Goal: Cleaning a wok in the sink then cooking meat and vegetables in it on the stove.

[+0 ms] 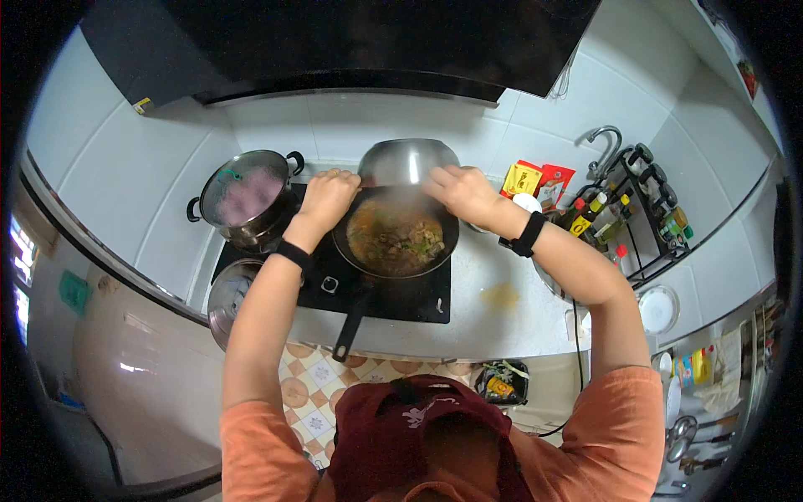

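Observation:
Over the far side of a black frying pan (344,246), my two hands hold a shiny metal bowl (401,157) tilted on its side. My left hand (332,193) grips its left rim, and my right hand (463,191) grips the right side, slightly blurred. Stewed food (401,235) with brown pieces, green bits and broth lies in the pan. Haze hangs between the bowl and the food. The bowl's inside is hidden. The pan's handle (350,329) points towards me.
A steel pot with a glass lid (244,188) stands left, and another lid (232,295) lies below it. Right are seasoning packets (522,179), bottles (588,214), a black rack (646,219) and a tap (605,141). The range hood (351,44) overhangs the cooktop (401,301). A cable (577,339) hangs right.

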Motion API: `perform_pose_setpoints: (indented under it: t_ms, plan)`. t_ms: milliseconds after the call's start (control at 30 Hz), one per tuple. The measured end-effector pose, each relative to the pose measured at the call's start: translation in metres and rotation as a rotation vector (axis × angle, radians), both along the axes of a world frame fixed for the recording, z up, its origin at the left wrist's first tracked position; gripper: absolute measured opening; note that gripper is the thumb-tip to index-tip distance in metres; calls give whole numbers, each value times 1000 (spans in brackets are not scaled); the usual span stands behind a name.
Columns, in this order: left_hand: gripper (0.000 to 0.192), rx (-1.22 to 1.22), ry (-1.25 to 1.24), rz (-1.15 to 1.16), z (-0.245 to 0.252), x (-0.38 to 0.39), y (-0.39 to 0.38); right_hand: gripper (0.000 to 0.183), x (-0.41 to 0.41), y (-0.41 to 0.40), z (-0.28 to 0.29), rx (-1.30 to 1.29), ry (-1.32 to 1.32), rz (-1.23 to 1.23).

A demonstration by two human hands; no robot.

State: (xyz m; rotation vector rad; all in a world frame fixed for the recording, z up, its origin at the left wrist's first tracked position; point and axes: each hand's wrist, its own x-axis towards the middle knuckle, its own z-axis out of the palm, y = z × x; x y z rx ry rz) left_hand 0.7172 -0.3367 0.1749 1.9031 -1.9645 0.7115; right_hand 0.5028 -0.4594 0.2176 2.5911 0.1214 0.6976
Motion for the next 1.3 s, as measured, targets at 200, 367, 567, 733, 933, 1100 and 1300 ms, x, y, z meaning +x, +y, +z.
perform_pose_setpoints:
  t_ms: [200,367,567,733,933,1100,1300]
  plan:
    - [10,-54,57,-87,-6,13,15,13,18,26,1,-9,-15,-66]
    - [22,32,76,-8,-2,27,27,21,28,22,-7,175,22,-267]
    - [17,-158,378,-64,-3,22,66,8,2,-1,-19,632,-205,-425]
    - [20,88,660,-74,8,-13,102,19,-28,-20,-34,1309,-426,-517]
    - [31,279,697,4,21,-70,124,16,-65,-18,-42,1566,-540,-475]
    - [30,268,798,-74,7,-101,122,13,-66,3,-18,900,-449,-544]
    - [31,287,969,-73,-12,-121,134,15,-42,15,-15,167,-244,-277]
